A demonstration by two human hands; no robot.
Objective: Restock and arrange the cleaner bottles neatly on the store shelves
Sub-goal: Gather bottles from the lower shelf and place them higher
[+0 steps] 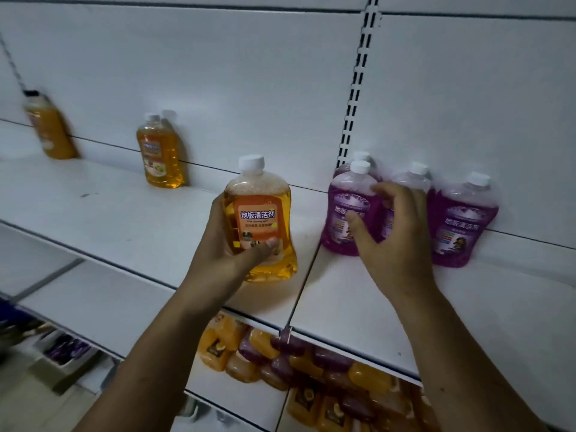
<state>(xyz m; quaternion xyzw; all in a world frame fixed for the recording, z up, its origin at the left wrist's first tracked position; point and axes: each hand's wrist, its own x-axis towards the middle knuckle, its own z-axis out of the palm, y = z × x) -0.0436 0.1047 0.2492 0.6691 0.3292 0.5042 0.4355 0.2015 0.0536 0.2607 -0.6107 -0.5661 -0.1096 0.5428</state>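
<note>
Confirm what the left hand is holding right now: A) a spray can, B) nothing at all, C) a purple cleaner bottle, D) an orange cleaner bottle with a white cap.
D: the left hand grips an orange cleaner bottle with a white cap, thumb across the lower label, while the purple bottles stand further right on the shelf.
</note>
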